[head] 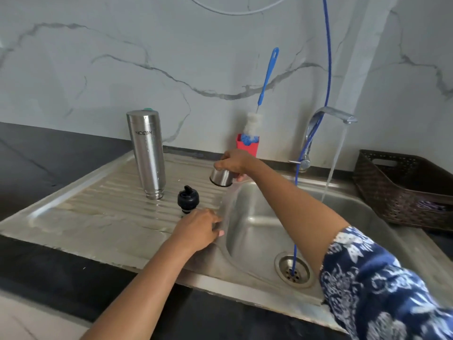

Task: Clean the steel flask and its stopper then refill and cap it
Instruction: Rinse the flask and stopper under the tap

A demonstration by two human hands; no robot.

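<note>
The steel flask (147,153) stands upside down, mouth down, on the ribbed draining board (98,204). Its black stopper (188,198) sits on the board just right of the flask. My right hand (234,161) grips a small steel cap cup (221,178) from above, open end down, over the board's edge by the sink basin. My left hand (199,229) rests with relaxed fingers on the rim between board and basin, just in front of the stopper, holding nothing.
Water runs from the tap (335,114) into the steel sink (269,217). A blue hose (327,69) hangs down to the drain (294,269). A bottle brush (267,77) stands in a red holder (247,144) by the wall. A dark woven basket (404,190) sits at right.
</note>
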